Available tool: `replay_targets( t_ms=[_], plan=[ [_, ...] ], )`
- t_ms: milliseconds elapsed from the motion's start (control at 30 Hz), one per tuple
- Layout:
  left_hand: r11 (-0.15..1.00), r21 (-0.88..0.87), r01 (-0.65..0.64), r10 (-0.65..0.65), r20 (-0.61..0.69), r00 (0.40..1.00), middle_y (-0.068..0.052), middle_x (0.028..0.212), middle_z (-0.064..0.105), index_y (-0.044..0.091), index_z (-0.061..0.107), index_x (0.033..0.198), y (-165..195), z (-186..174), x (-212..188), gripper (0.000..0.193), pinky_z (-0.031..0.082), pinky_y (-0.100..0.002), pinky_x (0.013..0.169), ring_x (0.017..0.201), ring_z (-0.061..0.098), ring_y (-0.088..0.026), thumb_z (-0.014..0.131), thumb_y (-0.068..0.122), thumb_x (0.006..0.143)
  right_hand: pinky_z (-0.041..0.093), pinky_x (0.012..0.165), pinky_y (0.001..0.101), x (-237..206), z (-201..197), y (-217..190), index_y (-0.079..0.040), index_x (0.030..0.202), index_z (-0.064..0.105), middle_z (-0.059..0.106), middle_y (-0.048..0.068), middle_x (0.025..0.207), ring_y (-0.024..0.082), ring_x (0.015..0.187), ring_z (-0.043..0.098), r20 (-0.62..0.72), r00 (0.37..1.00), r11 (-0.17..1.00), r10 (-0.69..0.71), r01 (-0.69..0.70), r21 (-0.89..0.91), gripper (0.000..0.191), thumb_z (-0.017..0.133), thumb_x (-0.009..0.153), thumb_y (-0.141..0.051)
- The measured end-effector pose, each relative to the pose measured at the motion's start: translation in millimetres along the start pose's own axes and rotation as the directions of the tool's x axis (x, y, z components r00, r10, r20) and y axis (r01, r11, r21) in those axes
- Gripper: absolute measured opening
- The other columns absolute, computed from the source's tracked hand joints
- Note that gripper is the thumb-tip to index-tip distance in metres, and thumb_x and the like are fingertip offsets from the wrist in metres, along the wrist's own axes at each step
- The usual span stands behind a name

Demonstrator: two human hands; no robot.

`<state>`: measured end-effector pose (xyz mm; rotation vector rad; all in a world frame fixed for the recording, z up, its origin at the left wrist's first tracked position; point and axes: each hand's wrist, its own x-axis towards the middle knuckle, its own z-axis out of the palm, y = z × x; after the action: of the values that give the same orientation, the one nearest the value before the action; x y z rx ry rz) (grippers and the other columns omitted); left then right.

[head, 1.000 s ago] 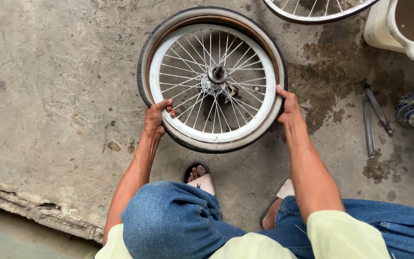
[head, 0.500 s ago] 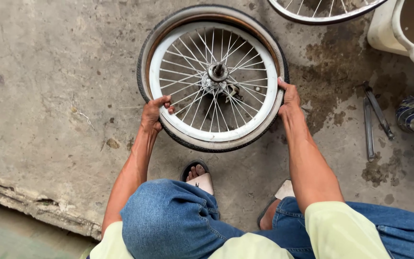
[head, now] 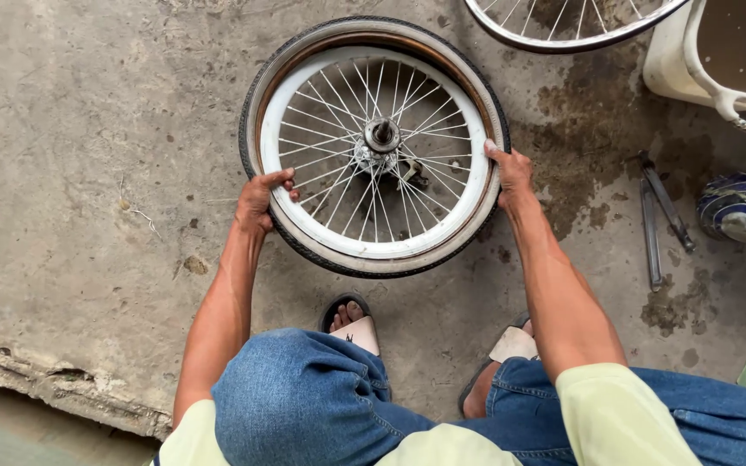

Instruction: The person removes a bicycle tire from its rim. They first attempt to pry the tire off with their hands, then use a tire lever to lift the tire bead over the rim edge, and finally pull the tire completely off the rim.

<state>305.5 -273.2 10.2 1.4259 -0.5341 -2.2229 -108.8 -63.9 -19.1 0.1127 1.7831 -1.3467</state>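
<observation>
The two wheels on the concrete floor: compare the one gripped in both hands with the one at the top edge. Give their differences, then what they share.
The held wheel shows whole, hub included; the far wheel is cut off by the frame. The held wheel has a white rim inside a tyre; the far wheel's rim looks bare silvery metal. The left hand and right hand grip the held wheel; nothing touches the far wheel. Both have thin wire spokes.

Bare concrete floor [head: 88,173] left of wheel [head: 375,145]; metal tools [head: 660,216], bucket [head: 718,60] crowding right.
</observation>
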Motion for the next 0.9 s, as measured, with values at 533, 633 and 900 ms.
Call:
replay_targets(
  t_ms=[533,633,900],
  plan=[
    [0.939,0.0,-0.343,0.338,0.166,0.926,-0.02,0.108,0.07,-0.009,0.054,0.131,-34.5,-7.0,-60.2,0.077,0.061,-0.045,0.091,0.097,0.071,-0.031,0.046,0.064,0.109,0.062,0.07,0.0441,-23.0,-3.4,59.3,0.011,0.111,0.067,0.073,0.018,0.098,0.027,0.079,0.073,-0.049,0.998,0.908,0.026,-0.003,0.418,0.038,0.081,0.085,-0.012],
    [0.968,-0.25,0.029,-0.018,0.044,0.999,-0.012,0.114,0.072,0.0,0.061,0.126,-114.3,11.9,-88.5,0.044,0.055,-0.043,0.104,0.107,0.068,-0.028,0.072,0.025,0.091,0.059,0.072,0.0412,-39.1,0.8,57.8,0.01,0.114,0.067,0.073,0.015,0.1,0.025,0.083,0.07,-0.095,0.995,0.943,-0.043,0.072,0.324,0.037,0.081,0.089,-0.014],
    [0.977,-0.183,-0.111,0.109,-0.024,0.994,-0.013,0.109,0.07,0.0,0.061,0.119,-144.3,34.2,-107.7,0.044,0.065,-0.042,0.086,0.099,0.072,-0.026,0.081,0.005,0.079,0.055,0.083,0.0375,-126.4,42.8,25.8,-0.004,0.118,0.066,0.064,0.012,0.11,0.025,0.097,0.064,0.481,0.572,0.361,-0.665,0.809,-0.463,0.024,0.066,0.094,-0.003]
  ],
)
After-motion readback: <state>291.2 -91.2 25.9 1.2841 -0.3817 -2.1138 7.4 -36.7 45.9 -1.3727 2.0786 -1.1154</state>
